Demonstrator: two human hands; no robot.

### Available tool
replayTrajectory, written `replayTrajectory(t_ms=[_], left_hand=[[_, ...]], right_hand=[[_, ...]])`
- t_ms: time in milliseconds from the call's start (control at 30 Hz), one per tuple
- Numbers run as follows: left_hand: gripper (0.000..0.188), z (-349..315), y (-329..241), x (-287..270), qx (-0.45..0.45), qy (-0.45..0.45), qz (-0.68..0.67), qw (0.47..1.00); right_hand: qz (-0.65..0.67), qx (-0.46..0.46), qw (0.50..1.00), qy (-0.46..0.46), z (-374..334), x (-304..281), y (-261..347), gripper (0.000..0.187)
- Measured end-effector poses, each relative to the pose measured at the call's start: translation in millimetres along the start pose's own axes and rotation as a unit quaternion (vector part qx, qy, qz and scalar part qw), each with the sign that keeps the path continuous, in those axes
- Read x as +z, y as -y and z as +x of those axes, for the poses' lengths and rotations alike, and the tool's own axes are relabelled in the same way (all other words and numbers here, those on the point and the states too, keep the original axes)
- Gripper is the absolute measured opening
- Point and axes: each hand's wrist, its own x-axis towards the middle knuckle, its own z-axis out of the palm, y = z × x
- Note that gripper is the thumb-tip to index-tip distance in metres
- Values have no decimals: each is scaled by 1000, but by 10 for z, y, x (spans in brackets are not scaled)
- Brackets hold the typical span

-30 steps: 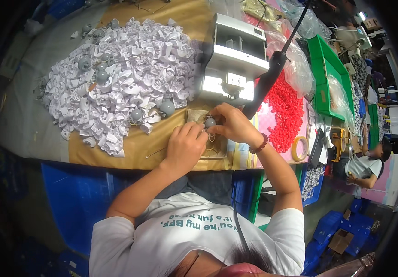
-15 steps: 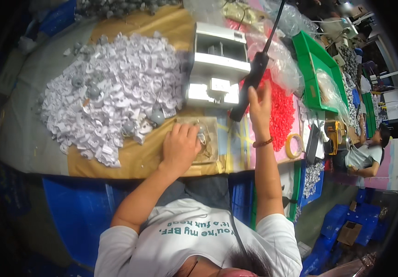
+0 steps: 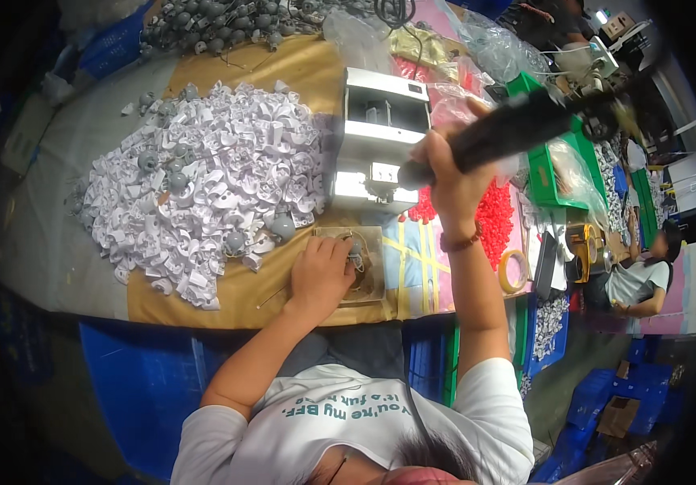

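My left hand (image 3: 323, 273) is closed, its fingertips on a small grey ball-shaped part (image 3: 355, 252) with thin wires. That part sits in a shallow clear block-like tray (image 3: 370, 295) at the table's front edge. Raised above the table, my right hand (image 3: 459, 182) is wrapped round a black electric screwdriver (image 3: 509, 133), blurred by motion. Its thick end is beside the white screw feeder (image 3: 384, 149); its thin end points to the upper right. A large pile of white plastic pieces (image 3: 210, 190), with several grey balls among them, lies left of the feeder.
Red plastic pieces (image 3: 495, 222) lie beneath my right hand, near a yellow tape roll (image 3: 513, 271). A green bin (image 3: 546, 174) with clear plastic stands at the right. More grey balls (image 3: 231, 28) are heaped at the back. A co-worker (image 3: 639, 283) sits far right.
My right hand has lifted and tilted the screwdriver, swinging its thin end from the top toward the right. The left hand stays at the grey part. The view has shifted slightly.
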Motion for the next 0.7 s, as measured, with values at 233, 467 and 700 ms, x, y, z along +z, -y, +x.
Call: replayTrajectory(t_ms=[233, 467, 700], left_hand=[[35, 11, 34, 29, 1, -9, 2, 1000], [35, 7, 17, 22, 3, -15, -2, 1000], [33, 30, 20, 39, -4, -30, 13, 999]], right_hand=[[-80, 109, 990, 46, 164, 168, -302, 39], [-6, 165, 984, 66, -364, 146, -76, 24], [30, 137, 987, 84, -806, 169, -74, 84]])
